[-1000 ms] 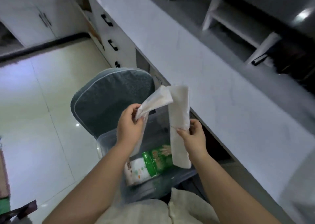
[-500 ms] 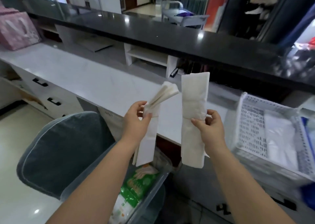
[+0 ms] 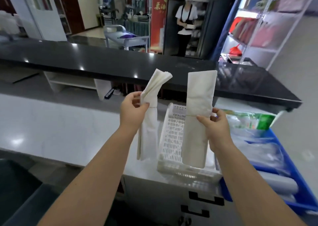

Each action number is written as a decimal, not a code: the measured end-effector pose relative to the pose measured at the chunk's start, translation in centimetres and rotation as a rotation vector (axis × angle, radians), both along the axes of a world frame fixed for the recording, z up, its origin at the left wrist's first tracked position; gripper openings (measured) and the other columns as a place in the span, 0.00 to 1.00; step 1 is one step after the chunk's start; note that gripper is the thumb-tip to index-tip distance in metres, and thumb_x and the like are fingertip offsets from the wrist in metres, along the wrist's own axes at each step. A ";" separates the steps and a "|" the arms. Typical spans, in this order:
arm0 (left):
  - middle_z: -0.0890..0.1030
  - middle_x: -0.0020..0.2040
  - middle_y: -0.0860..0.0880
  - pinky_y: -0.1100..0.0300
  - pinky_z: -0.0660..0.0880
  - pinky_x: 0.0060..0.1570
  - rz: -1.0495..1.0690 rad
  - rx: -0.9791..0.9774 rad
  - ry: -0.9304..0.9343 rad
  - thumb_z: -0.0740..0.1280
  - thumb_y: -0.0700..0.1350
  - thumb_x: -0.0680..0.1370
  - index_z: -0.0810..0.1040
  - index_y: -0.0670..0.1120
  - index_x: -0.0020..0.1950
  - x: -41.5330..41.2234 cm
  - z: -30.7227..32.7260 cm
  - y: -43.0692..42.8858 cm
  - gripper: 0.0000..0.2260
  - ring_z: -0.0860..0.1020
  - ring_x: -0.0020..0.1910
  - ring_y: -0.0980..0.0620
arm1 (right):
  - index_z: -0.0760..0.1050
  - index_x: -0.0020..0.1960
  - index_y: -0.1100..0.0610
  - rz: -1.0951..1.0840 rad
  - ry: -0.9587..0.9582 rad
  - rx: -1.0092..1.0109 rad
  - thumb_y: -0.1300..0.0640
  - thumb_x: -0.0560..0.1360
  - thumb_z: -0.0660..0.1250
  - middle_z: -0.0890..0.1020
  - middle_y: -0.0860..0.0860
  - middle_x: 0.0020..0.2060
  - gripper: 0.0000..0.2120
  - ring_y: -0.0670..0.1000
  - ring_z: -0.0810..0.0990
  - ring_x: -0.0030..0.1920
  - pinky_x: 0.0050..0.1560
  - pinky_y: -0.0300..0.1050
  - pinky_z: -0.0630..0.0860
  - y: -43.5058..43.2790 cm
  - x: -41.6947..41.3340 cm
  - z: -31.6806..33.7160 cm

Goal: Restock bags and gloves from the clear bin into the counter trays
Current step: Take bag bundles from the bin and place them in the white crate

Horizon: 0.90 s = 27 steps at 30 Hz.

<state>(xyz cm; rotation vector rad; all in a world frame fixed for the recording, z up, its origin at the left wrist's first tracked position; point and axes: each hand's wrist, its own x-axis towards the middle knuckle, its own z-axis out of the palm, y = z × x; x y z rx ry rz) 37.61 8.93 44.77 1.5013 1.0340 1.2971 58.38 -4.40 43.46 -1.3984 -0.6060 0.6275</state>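
Observation:
My left hand [image 3: 133, 108] grips a narrow folded bundle of white bags [image 3: 149, 122], its top fanned open. My right hand [image 3: 215, 127] holds a second, flatter white bag bundle [image 3: 197, 115] upright by its middle band. Both bundles hang above the white counter, over and just left of a white perforated tray [image 3: 172, 136]. To the right, a blue tray [image 3: 296, 182] holds clear plastic bags and a green-printed packet [image 3: 254, 122]. The clear bin is out of view.
A raised black countertop [image 3: 120, 64] runs behind the white counter [image 3: 51, 126]. Drawers with black handles [image 3: 204, 200] sit below the trays. A dark grey chair back [image 3: 20, 200] is at lower left. Beyond the counter stands a person [image 3: 186, 24].
The view has swung up and right from the clear bin on the chair to the counter. Both hands carried the white bundles up and now hold them over the white tray.

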 end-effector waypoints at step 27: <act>0.85 0.50 0.49 0.55 0.79 0.36 -0.434 -0.665 -0.076 0.72 0.37 0.73 0.80 0.50 0.56 9.7 -7.1 13.1 0.15 0.83 0.42 0.50 | 0.74 0.55 0.55 0.275 0.404 -0.453 0.66 0.73 0.68 0.76 0.55 0.36 0.12 0.50 0.71 0.31 0.30 0.42 0.70 10.6 4.7 -13.2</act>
